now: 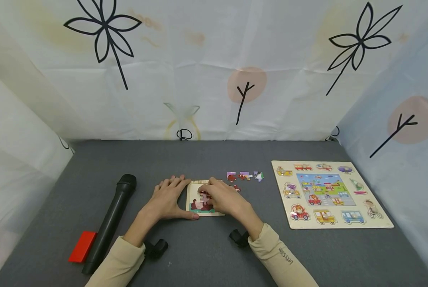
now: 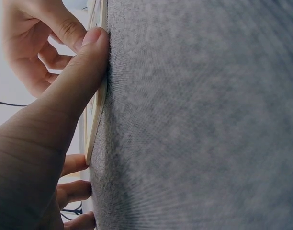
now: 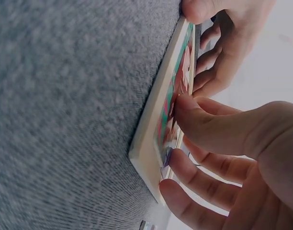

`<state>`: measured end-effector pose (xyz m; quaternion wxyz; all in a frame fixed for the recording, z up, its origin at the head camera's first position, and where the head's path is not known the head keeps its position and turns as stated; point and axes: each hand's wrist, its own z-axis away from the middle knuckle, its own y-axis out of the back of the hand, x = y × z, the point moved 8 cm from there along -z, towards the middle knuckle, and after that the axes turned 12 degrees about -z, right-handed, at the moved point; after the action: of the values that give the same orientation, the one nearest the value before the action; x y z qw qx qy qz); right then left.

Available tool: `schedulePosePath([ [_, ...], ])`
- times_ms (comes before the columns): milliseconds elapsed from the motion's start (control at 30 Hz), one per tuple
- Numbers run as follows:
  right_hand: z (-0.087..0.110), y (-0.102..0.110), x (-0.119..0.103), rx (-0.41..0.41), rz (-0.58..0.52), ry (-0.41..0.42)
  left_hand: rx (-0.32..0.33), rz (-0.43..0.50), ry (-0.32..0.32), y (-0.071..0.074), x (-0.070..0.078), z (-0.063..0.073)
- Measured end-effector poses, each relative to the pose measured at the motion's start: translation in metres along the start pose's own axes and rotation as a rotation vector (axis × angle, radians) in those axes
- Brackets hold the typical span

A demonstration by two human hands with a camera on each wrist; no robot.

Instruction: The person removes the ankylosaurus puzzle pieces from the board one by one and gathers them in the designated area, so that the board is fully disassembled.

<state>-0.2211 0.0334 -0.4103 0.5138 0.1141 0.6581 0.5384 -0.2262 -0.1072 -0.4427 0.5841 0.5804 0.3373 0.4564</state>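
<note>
The right hand (image 1: 228, 199) bends its fingers and thumb down onto the puzzle (image 1: 199, 182); I cannot tell whether they pinch a piece. The left hand (image 1: 168, 199), fingers spread, braces the puzzle's left and near edges, so it lies between both. Loose pieces (image 1: 244, 175) sit to the far right. Seating a piece seems in hand; the next move probably calls for careful alignment, then pressing flat.
</note>
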Motion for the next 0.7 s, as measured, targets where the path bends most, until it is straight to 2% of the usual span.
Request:
schedulePosePath([
  [233, 0.000, 0.002, 0.002, 0.019, -0.006, 0.014, 0.001, -0.004, 0.001, 0.001, 0.000, -0.001],
  [467, 0.007, 0.014, 0.005, 0.050, -0.037, 0.037, -0.007, -0.005, 0.008, 0.000, 0.000, -0.001],
  [700, 0.019, 0.031, 0.023, 0.073, -0.023, -0.012, -0.012, -0.009, 0.017, 0.000, -0.001, -0.002],
])
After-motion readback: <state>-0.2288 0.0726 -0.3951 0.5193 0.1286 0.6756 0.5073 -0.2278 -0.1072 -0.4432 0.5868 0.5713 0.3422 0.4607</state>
